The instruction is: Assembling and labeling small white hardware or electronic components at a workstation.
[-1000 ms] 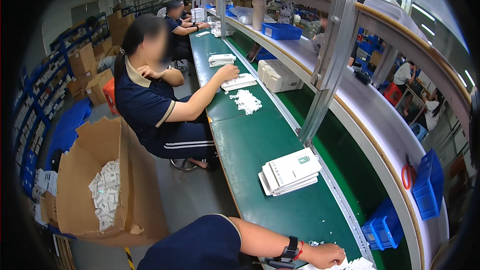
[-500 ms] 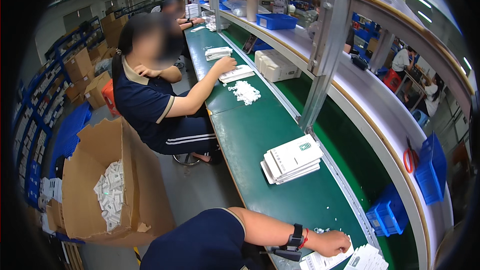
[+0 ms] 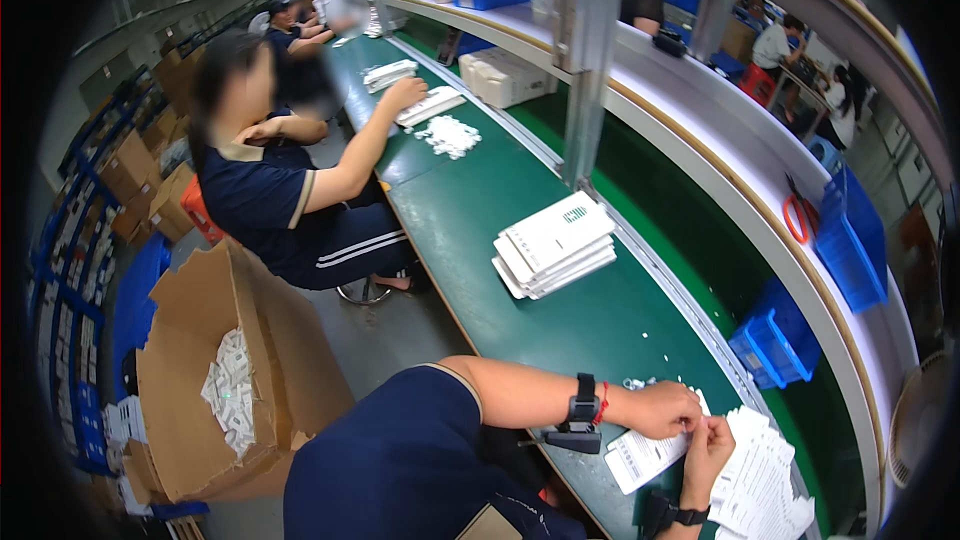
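Note:
My left hand (image 3: 660, 409) hovers at the near right of the bench, its fingers pinched. Fingertip to fingertip with it is my right hand (image 3: 707, 452), also closed in a pinch. Whatever lies between the fingers is too small and covered to make out. Under the hands, a flat white printed box (image 3: 632, 465) rests on the green bench top, partly covered by my left hand. Right beside my right hand spreads a fanned pile of white printed sheets (image 3: 762, 485). A few small whitish pieces (image 3: 634, 383) lie just beyond my left wrist.
A stack of white boxes (image 3: 556, 237) stands farther along the green bench (image 3: 450, 240). A seated co-worker (image 3: 260, 155) works beyond it, near a heap of small white parts (image 3: 449, 136). Blue bins (image 3: 775, 340) hang by the shelf at right. A large carton (image 3: 290, 330) stands at left.
My right hand has come into view and met my left hand at the fingertips. My left hand has lifted slightly off the white box. The whole view has shifted, showing more of the sheets.

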{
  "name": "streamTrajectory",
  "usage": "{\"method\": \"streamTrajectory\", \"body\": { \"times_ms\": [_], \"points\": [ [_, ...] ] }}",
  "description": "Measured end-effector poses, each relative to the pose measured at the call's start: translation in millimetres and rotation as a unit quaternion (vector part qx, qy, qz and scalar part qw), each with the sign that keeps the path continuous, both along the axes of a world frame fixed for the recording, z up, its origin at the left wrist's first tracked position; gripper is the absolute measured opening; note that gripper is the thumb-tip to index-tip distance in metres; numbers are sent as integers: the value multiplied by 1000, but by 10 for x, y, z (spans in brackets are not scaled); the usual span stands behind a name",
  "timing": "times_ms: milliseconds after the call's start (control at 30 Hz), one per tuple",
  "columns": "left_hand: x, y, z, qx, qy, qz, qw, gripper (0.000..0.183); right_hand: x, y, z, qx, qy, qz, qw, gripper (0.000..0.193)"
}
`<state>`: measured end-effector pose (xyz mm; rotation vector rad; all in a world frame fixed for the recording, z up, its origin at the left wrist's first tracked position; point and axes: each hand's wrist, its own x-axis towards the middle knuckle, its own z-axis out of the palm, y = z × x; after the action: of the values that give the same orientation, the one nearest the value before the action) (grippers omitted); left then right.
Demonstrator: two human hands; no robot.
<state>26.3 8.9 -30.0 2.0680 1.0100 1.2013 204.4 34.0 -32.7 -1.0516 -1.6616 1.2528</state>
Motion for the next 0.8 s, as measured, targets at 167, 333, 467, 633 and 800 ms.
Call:
{"method": "streamTrajectory", "body": {
  "times_ms": [167,333,467,633,800],
  "points": [
    [-68,-47,53,-7,18,-5,1000,5,-65,-16,32,3,-27,16,1000,11],
    [-51,-29,98,-39,18,2,999,9,-44,-24,64,-23,-1,4,1000,10],
    [-66,-38,125,-56,21,-7,998,8,-64,-37,73,-18,-7,1,1000,9],
    [-70,-39,134,-30,28,-11,999,9,-68,-33,34,3,8,10,1000,7],
    [-68,-39,160,-63,1,23,998,12,-51,-30,36,-5,12,37,999,7]
  ]
}}
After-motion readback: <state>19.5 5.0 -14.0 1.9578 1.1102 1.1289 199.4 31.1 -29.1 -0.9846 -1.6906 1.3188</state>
